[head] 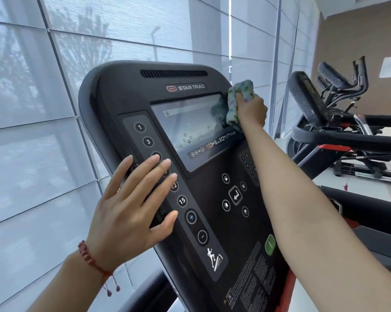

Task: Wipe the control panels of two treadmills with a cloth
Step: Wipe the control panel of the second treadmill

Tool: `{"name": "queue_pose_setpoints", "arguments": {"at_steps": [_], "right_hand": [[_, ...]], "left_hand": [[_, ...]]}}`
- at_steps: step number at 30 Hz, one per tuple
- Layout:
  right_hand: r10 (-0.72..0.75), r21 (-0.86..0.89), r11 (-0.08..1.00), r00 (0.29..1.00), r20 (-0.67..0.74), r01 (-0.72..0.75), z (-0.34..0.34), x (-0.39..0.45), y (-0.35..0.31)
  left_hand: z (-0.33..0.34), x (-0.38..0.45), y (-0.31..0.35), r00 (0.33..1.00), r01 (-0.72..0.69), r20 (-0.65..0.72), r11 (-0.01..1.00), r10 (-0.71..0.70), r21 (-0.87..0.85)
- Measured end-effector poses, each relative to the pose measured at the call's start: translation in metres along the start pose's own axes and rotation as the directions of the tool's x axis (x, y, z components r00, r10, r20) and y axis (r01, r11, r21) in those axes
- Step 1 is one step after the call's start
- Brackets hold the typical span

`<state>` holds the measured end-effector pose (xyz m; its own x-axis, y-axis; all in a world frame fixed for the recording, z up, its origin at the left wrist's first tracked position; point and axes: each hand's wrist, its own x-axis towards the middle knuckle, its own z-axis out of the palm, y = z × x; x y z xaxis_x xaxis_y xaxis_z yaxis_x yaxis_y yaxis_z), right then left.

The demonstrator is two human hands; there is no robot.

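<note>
A black treadmill control panel (131, 93) fills the middle of the view, tilted, with a screen (190, 127) and a column of numbered buttons on its left. My right hand (251, 111) grips a crumpled pale cloth with green and purple spots (238, 93) and presses it against the screen's upper right corner. My left hand (133, 208) lies flat with fingers spread on the panel's left edge, over some of the numbered buttons. A second treadmill's console (307, 97) stands to the right, seen from the side.
Grey window blinds (32, 109) run along the left and behind the panel. The second treadmill's handrail (347, 137) and an exercise bike (340, 79) stand at the right. A green button (269, 244) sits low on the panel by my right forearm.
</note>
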<state>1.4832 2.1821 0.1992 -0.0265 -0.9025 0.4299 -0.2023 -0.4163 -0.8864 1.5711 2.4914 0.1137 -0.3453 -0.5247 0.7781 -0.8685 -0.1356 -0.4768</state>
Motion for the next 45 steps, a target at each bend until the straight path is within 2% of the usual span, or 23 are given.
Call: {"name": "queue_pose_setpoints", "arguments": {"at_steps": [10,15,21,24,28,33,40,45], "right_hand": [[0.151,-0.135,0.979,0.988,-0.020,-0.153,-0.066,-0.063,0.105],[0.188,-0.172,0.967,0.982,-0.031,-0.190,-0.080,-0.092,0.111],[0.222,-0.081,0.972,0.975,0.018,-0.220,-0.096,-0.126,0.106],[0.230,0.017,0.973,0.972,0.051,-0.231,-0.099,-0.147,0.106],[0.172,0.092,0.980,0.982,0.082,-0.179,-0.102,-0.179,0.097],[0.027,0.139,0.989,0.985,0.171,-0.051,-0.109,-0.223,0.075],[-0.144,0.143,0.984,0.940,0.311,0.103,-0.124,-0.297,0.044],[-0.205,0.169,0.974,0.897,0.391,0.149,-0.137,-0.349,0.018]], "left_hand": [[-0.001,0.000,0.004,1.000,0.009,0.012,0.999,-0.010,0.043],[-0.005,-0.002,0.005,0.997,0.006,0.080,0.993,-0.015,0.116],[-0.019,-0.004,0.017,0.987,0.029,0.148,0.976,-0.062,0.216],[-0.034,-0.017,0.027,0.981,0.073,0.163,0.976,-0.108,0.207],[-0.055,-0.043,0.049,0.965,0.129,0.200,0.973,-0.167,0.190],[-0.087,-0.073,0.077,0.947,0.201,0.218,0.964,-0.238,0.176],[-0.143,-0.118,0.102,0.890,0.298,0.296,0.934,-0.347,0.197],[-0.186,-0.149,0.111,0.869,0.341,0.306,0.919,-0.389,0.199]]}}
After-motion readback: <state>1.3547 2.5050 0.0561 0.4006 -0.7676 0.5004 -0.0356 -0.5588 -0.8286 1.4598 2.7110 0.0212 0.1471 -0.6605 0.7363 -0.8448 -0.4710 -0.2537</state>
